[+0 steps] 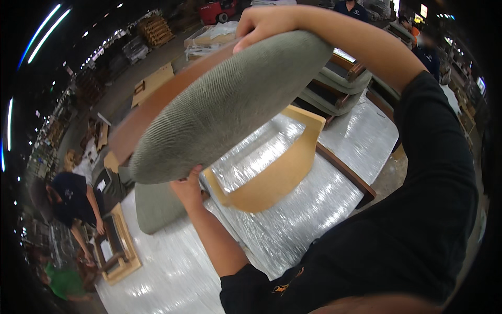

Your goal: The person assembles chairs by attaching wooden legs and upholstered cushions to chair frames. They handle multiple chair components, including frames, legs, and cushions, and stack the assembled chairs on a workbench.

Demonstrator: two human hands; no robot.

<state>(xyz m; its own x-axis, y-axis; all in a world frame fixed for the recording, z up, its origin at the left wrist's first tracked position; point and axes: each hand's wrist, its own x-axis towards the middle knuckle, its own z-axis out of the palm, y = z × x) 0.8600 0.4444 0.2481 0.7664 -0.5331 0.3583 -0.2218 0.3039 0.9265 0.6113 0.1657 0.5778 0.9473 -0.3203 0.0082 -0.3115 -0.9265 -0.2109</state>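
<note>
I hold a large upholstered chair piece [225,99] raised and tilted over the table. Its padded face is grey-green ribbed fabric, and a brown wooden panel [162,104] shows behind it; whether it is a seat or a back I cannot tell. My right hand [267,25] grips the upper edge, its arm arched over the far right end. At the lower edge is my left hand [188,187], thumb against the fabric and the other fingers partly hidden. Below the piece, a tan board frame [272,183] with a wide opening lies on the plastic-covered table [308,214].
Another grey-green cushion [157,206] lies left of my left hand. Stacked padded chair parts [340,86] stand at the right, near a dark wooden rail [348,175]. At far left a co-worker [76,201] handles a wooden frame [119,243]; a person in green [65,280] is nearby.
</note>
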